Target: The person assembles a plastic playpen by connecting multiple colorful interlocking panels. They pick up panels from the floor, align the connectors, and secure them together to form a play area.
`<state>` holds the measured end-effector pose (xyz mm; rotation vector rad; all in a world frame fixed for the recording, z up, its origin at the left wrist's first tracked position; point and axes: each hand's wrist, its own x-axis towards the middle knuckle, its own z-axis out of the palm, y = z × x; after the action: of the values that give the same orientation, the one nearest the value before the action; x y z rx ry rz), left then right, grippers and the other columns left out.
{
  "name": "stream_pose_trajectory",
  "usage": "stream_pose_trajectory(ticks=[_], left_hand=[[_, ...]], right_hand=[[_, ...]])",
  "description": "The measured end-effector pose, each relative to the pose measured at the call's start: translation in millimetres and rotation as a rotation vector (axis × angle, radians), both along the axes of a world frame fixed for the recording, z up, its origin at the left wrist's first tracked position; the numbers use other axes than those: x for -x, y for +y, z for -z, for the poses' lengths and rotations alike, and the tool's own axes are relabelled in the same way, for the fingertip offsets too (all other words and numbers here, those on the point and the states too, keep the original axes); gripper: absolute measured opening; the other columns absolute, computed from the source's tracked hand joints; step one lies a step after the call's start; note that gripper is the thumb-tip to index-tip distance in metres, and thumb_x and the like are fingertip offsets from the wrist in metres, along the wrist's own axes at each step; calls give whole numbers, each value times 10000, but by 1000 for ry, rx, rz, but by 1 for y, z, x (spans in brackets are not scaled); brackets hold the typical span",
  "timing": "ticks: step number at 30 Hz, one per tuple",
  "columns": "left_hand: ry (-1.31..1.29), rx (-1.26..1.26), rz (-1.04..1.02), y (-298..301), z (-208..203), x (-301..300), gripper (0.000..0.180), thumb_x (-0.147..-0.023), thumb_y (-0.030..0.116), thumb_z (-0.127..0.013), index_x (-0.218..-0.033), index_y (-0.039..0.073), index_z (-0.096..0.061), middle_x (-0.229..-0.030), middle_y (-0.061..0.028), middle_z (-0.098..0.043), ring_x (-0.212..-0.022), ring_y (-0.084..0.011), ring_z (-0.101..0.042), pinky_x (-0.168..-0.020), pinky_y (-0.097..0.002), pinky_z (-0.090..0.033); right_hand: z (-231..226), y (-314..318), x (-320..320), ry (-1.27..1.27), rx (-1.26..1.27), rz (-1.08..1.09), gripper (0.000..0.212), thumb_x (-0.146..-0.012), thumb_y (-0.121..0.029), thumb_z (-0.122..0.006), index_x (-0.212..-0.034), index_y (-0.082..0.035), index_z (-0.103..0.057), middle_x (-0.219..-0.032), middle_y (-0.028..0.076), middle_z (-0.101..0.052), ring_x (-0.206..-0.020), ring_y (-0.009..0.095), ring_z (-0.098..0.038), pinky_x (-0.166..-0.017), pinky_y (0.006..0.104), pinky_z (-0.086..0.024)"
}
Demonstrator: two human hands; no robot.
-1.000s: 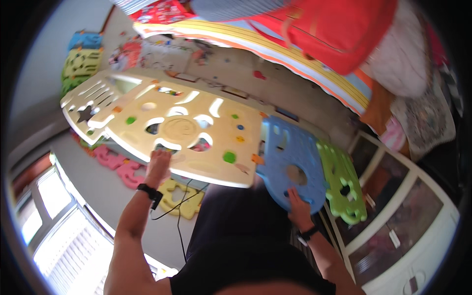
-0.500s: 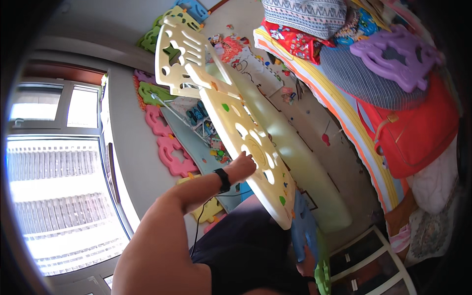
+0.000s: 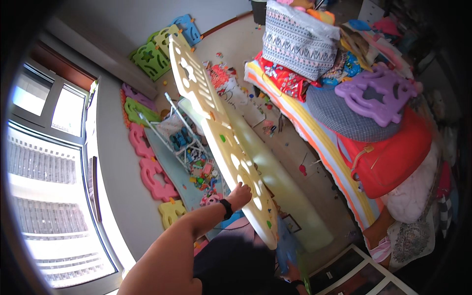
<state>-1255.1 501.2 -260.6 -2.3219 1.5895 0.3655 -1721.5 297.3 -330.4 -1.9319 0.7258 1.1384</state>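
Note:
A pale yellow plastic play-fence panel (image 3: 242, 173) with cut-out holes stands tilted in front of me, joined to a second cream panel (image 3: 192, 78) beyond it. My left hand (image 3: 240, 195), with a dark watch on the wrist, is closed around the near panel at one of its cut-outs. Low in the picture, my right hand (image 3: 293, 272) is beside a blue panel (image 3: 284, 246) with a green one by it. Its fingers are mostly hidden, so its grip cannot be made out.
On the right is a bed edge (image 3: 314, 125) heaped with a red bag (image 3: 393, 152), cushions and a purple panel (image 3: 381, 96). Toys (image 3: 204, 172) and a folding rack (image 3: 172, 130) lie left of the fence. Pink panels (image 3: 155, 179) lean on the window wall. Drawers (image 3: 351, 270) stand lower right.
The view has shifted, showing more of the bed and far floor. The far cream panel now appears more edge-on, its angle to the near one changed. My left hand keeps its hold.

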Motion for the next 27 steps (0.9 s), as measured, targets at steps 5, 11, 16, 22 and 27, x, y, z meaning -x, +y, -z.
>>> stream_pose_trajectory(ticks=[5,11,16,22,27], left_hand=[[179,4,-33,-3,4,-9,268,-748,107,-731,-1001,84,-643,-965,-58,-665,-1014,-231,-629,-867,-401,-471],[312,45,-47,17,40,-43,371,-696,58,-762,-1031,68,-603,-979,-132,-682,-1012,-330,-660,-787,-434,-573],[432,-128,-50,38,39,-28,200,-754,128,-680,-949,85,-681,-980,-139,-709,-1003,-295,-671,-831,-424,-539],[533,-538,-67,16,75,-40,679,-536,257,-850,-1203,255,-726,-1385,-153,-592,-1373,-356,-456,-1076,-667,-288],[509,-464,-58,-8,50,-50,765,-408,180,-883,-1155,268,-742,-1288,-172,-640,-1276,-360,-538,-966,-444,-510]], right_hand=[[2,-11,-61,-229,69,6,896,-668,-278,-859,-1442,-43,-473,-1295,201,-630,-1195,352,-608,-1012,418,-484],[-72,-27,-181,-561,68,136,694,-726,-230,-780,-1354,-24,-569,-1246,244,-642,-1151,373,-626,-980,424,-512],[-95,3,-228,-543,10,125,615,-777,-170,-748,-1343,-11,-567,-1247,203,-662,-977,280,-710,-858,369,-554],[-31,12,-190,-575,-109,88,360,-782,-294,-684,-1051,-64,-616,-856,190,-682,-817,351,-682,-711,430,-519],[-28,18,-205,-382,-152,-187,570,-837,-391,-700,-1294,-86,-546,-1125,209,-656,-1040,364,-636,-849,439,-502]])
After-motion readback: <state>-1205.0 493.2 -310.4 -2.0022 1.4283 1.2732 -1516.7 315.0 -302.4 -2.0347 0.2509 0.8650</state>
